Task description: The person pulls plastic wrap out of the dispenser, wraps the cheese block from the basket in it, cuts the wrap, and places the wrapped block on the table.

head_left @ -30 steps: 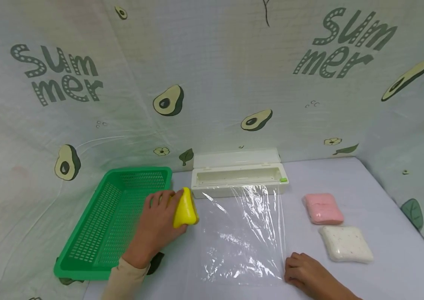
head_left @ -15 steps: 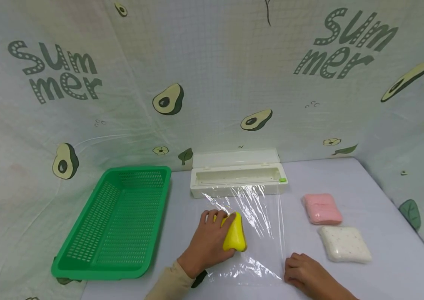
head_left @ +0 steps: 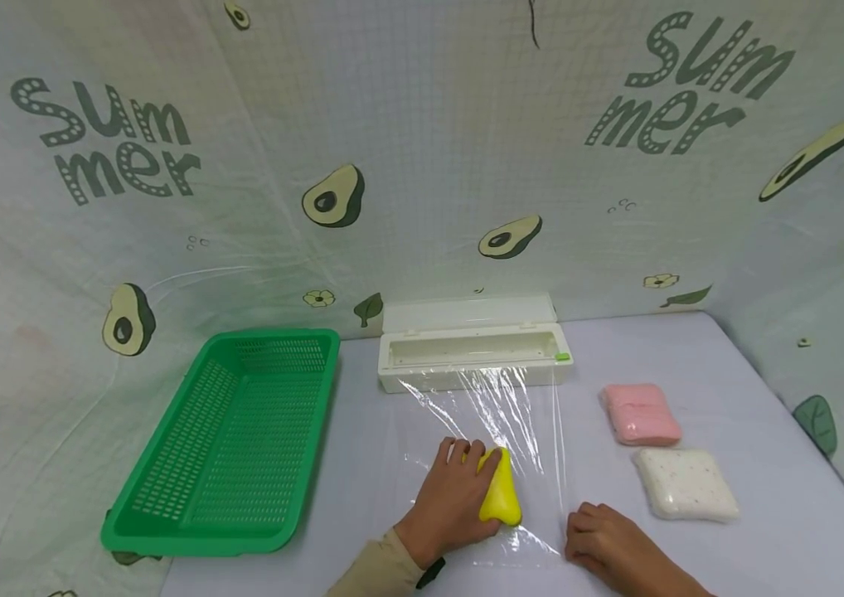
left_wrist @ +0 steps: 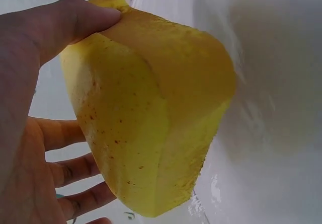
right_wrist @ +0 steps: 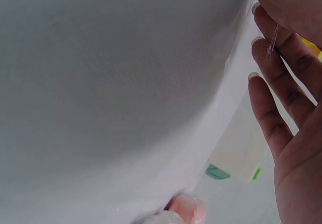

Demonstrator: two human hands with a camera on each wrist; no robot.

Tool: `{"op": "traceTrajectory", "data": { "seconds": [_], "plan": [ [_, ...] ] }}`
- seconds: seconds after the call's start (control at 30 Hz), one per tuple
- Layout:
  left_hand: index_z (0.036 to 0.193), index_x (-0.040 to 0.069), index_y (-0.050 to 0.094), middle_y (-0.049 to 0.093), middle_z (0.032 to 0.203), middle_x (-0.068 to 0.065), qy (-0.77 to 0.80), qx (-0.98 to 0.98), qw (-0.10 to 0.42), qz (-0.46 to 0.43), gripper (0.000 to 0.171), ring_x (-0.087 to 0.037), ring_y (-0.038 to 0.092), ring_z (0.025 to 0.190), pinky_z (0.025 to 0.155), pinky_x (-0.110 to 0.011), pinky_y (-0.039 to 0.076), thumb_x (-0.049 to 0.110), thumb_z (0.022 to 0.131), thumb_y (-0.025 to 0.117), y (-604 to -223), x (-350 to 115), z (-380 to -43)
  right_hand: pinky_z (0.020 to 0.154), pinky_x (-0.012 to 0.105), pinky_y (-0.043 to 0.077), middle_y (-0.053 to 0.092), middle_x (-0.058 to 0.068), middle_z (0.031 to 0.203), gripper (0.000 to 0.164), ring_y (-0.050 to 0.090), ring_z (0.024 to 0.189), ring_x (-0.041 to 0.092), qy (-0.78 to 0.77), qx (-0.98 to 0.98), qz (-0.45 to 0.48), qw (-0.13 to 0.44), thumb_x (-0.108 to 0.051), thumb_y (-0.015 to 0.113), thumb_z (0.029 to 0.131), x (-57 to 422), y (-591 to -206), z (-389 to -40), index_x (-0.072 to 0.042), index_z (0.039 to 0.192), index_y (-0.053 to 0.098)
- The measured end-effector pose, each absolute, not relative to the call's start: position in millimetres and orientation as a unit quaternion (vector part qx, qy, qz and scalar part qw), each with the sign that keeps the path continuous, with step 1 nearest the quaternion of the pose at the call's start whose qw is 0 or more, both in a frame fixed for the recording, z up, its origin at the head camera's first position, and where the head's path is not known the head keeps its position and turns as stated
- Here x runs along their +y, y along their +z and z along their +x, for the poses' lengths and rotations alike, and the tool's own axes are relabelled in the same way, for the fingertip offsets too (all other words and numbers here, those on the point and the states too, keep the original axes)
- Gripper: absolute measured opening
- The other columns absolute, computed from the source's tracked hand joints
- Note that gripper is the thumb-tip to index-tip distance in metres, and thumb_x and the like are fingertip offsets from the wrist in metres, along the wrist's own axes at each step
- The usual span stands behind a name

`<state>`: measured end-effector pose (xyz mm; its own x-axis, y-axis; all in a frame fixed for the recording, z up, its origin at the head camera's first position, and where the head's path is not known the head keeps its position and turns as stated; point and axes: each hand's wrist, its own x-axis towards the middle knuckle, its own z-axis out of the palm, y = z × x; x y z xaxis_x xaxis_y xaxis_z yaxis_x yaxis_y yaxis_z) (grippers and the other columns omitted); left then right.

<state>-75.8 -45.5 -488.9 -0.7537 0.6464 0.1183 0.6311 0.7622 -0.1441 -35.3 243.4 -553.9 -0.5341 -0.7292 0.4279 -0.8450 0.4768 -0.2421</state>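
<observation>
My left hand [head_left: 452, 497] grips a smooth yellow block [head_left: 500, 493] with rounded corners above the sheet of cling film [head_left: 429, 414]. In the left wrist view the block [left_wrist: 146, 108] shows brown specks and a rough edge, with my thumb on top and fingers behind; a gap seems to separate it from the surface below. My right hand [head_left: 616, 543] pinches the film's near right corner, and a bit of film [right_wrist: 273, 43] shows by its fingers in the right wrist view. The film runs back to a white dispenser box [head_left: 474, 377] with its lid raised.
A green slotted basket [head_left: 310, 464] stands on the left of the white-covered table [head_left: 765, 497]. To the right lie a pink block [head_left: 642, 414] and a speckled white block [head_left: 686, 485], both with a glossy wrap. A printed cloth [head_left: 422, 124] hangs behind.
My left hand has carried the yellow block rightward from beside the basket, then nearer to me over the film. My right hand has stayed at the film's corner.
</observation>
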Motion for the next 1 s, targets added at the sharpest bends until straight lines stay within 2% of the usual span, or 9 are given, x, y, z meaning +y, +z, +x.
{"op": "traceTrajectory", "data": {
  "seconds": [0.1,0.23,0.43,0.53,0.67,0.7,0.8,0.9,1.0],
  "plan": [
    [0.140,0.020,0.060,0.061,0.119,0.000,0.058,-0.934,0.091,-0.342,0.080,-0.020,0.055,0.108,0.104,-0.040,0.042,0.068,0.078,0.077,-494.6,-42.1,-74.1,0.071,0.015,0.038,0.059,-0.019,0.087,0.028,0.050,0.081,0.000,0.217,-0.850,0.464,0.127,-0.012,0.091,0.065,243.8,-553.3,-35.4,-0.027,0.080,0.073],
    [0.140,0.020,0.062,0.063,0.118,0.001,0.070,-0.933,0.097,-0.339,0.085,-0.019,0.056,0.107,0.103,-0.040,0.043,0.075,0.077,0.076,-501.8,-38.2,-72.1,0.071,0.015,0.038,0.060,-0.019,0.087,0.021,0.050,0.081,0.000,0.220,-0.852,0.461,0.116,-0.016,0.090,0.071,245.2,-552.9,-35.0,-0.027,0.080,0.074],
    [0.150,0.022,0.057,0.063,0.127,0.001,0.065,-0.937,0.081,-0.333,0.100,-0.020,0.057,0.112,0.105,-0.042,0.044,0.089,0.076,0.067,-513.3,-39.1,-70.5,0.073,0.016,0.040,0.061,-0.018,0.088,0.018,0.052,0.082,0.001,0.220,-0.847,0.465,0.137,-0.018,0.087,0.074,244.8,-555.0,-35.2,-0.026,0.081,0.073],
    [0.157,0.024,0.051,0.060,0.139,0.000,0.041,-0.942,0.059,-0.327,0.100,-0.021,0.056,0.120,0.108,-0.043,0.043,0.087,0.080,0.066,-515.7,-47.0,-69.8,0.074,0.017,0.040,0.062,-0.017,0.088,0.016,0.052,0.082,0.002,0.221,-0.844,0.466,0.146,-0.020,0.086,0.078,244.2,-555.7,-35.5,-0.026,0.082,0.073],
    [0.155,0.022,0.051,0.056,0.147,-0.002,-0.003,-0.952,0.014,-0.304,0.094,-0.021,0.053,0.129,0.112,-0.045,0.042,0.078,0.083,0.072,-511.7,-65.3,-65.9,0.074,0.018,0.040,0.062,-0.017,0.089,0.020,0.052,0.082,0.003,0.224,-0.842,0.466,0.156,-0.017,0.087,0.073,241.9,-555.6,-35.9,-0.026,0.083,0.072],
    [0.152,0.021,0.053,0.057,0.146,-0.002,-0.011,-0.954,0.006,-0.300,0.092,-0.021,0.053,0.129,0.111,-0.045,0.042,0.077,0.083,0.074,-511.2,-71.6,-64.1,0.074,0.018,0.040,0.062,-0.017,0.089,0.023,0.052,0.082,0.003,0.225,-0.841,0.466,0.157,-0.016,0.088,0.069,241.3,-555.2,-35.9,-0.025,0.082,0.071],
    [0.136,0.021,0.060,0.060,0.128,0.004,-0.023,-0.956,-0.032,-0.292,0.082,-0.017,0.054,0.118,0.107,-0.041,0.044,0.077,0.079,0.077,-510.5,-92.7,-57.1,0.074,0.018,0.040,0.062,-0.017,0.088,0.022,0.052,0.082,0.003,0.226,-0.838,0.468,0.167,-0.016,0.087,0.069,240.1,-555.0,-36.4,-0.025,0.082,0.071],
    [0.121,0.024,0.061,0.055,0.109,0.009,-0.014,-0.952,-0.067,-0.300,0.075,-0.012,0.050,0.103,0.101,-0.036,0.046,0.080,0.074,0.078,-514.8,-113.7,-50.1,0.074,0.018,0.040,0.062,-0.017,0.088,0.019,0.052,0.082,0.003,0.228,-0.838,0.466,0.169,-0.018,0.086,0.072,240.5,-554.0,-36.2,-0.025,0.083,0.072],
    [0.114,0.027,0.063,0.050,0.101,0.012,-0.007,-0.948,-0.097,-0.302,0.067,-0.010,0.047,0.096,0.097,-0.034,0.045,0.075,0.073,0.082,-520.5,-128.3,-45.3,0.075,0.019,0.041,0.062,-0.017,0.088,0.020,0.052,0.082,0.003,0.232,-0.840,0.460,0.171,-0.018,0.085,0.070,241.4,-553.8,-36.0,-0.025,0.082,0.071]
  ]
}}
